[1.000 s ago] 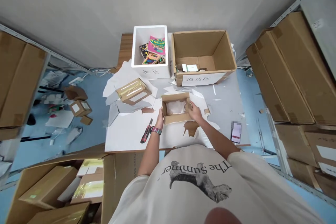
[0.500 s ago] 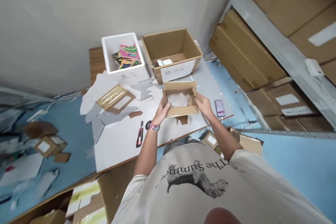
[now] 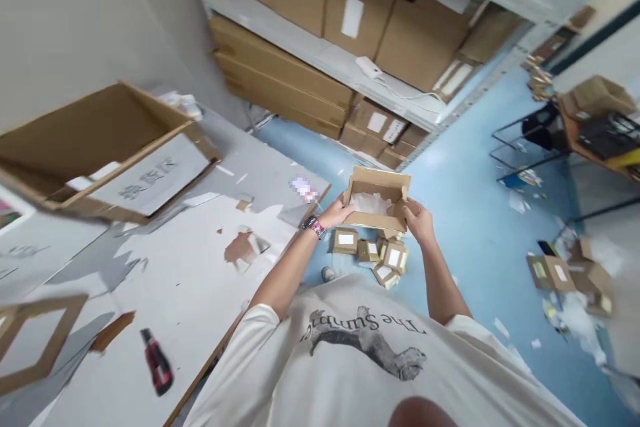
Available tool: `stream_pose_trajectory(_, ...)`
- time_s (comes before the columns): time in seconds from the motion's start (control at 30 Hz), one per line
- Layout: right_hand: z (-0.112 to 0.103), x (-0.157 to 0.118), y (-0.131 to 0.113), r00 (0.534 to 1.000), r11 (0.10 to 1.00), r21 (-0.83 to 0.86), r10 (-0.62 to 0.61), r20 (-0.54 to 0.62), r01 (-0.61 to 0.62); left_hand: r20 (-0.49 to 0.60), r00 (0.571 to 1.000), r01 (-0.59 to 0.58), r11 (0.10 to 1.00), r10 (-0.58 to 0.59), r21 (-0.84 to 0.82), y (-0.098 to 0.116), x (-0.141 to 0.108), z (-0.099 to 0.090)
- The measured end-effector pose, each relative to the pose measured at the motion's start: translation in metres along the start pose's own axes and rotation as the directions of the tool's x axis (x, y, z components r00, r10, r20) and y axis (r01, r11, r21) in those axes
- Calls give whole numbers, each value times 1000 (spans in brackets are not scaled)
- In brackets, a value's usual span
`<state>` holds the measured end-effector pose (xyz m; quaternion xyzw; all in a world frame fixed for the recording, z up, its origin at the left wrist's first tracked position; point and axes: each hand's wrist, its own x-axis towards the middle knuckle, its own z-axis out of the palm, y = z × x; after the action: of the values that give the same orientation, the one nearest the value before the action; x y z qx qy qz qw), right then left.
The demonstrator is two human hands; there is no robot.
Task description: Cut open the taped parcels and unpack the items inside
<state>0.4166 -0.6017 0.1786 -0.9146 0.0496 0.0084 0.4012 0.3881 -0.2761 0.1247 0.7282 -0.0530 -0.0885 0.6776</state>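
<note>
Between my two hands I hold a small open cardboard box (image 3: 377,220), its flaps up and torn at the ends. Inside lies some whitish translucent wrapping (image 3: 369,203); whether it covers anything I cannot tell. My left hand (image 3: 336,215) grips the left end, thumb over the near wall. The right end is pinched by my right hand (image 3: 419,219). The box is in the air past the table's edge, above several small taped boxes (image 3: 345,240) on the floor.
On the table (image 3: 200,287) lie a red and black box cutter (image 3: 157,363), a phone (image 3: 304,189) and a large open carton (image 3: 150,180). Shelving (image 3: 320,47) full of cartons stands ahead. Opened boxes (image 3: 553,273) and plastic litter the floor at right.
My view and body have turned to the right. Both hands carried the open box from over the table to over the floor beside it, keeping their hold.
</note>
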Motion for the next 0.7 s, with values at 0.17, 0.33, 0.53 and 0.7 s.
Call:
stream_pose_trajectory(0.17,-75,11,71,979,988,68,148,-141,-139,137,991,-8,996,-4,87,13,93,97)
stream_pose_trajectory(0.33,-119,27,108,933,992,48,127,-338,-118,121,993,1,997,-11,83,31,159,161)
stream_pose_trajectory(0.53,-97,21,117,855,992,55,-66,-515,110,-119,991,62,996,-55,63,-9,129,167)
stream_pose_trajectory(0.7,-12,21,100,960,955,131,-249,-124,265,-181,957,229,973,-228,-15,-67,29,116)
